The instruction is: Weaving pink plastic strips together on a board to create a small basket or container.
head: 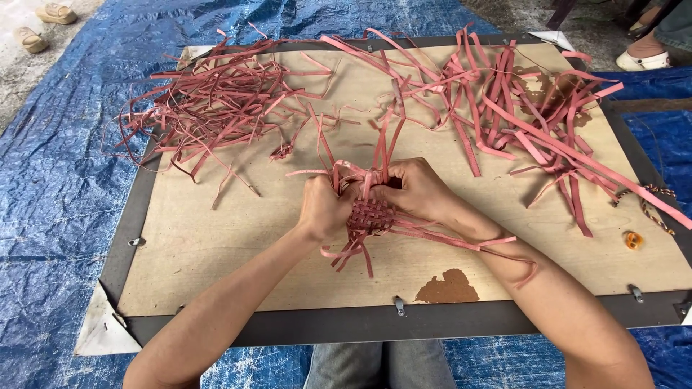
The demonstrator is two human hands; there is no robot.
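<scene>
On the wooden board [216, 238], both hands [371, 198] grip a woven piece [370, 215], strips upward.

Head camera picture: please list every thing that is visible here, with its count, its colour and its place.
woven piece: one, pink-red, board centre, between both hands
loose strips: many, pink-red, two heaps on the far part of the board, left and right
wooden board: one, light brown with a dark frame, on the tarp
metal clips: several, grey, along the frame edges
small orange object: one, board's right edge
twisted cord: one, mixed colours, right edge
blue tarp: one, under the board
sandals: two, beige, top left
another person's foot: one, top right
left hand: grips the woven piece
right hand: grips the woven piece
</scene>
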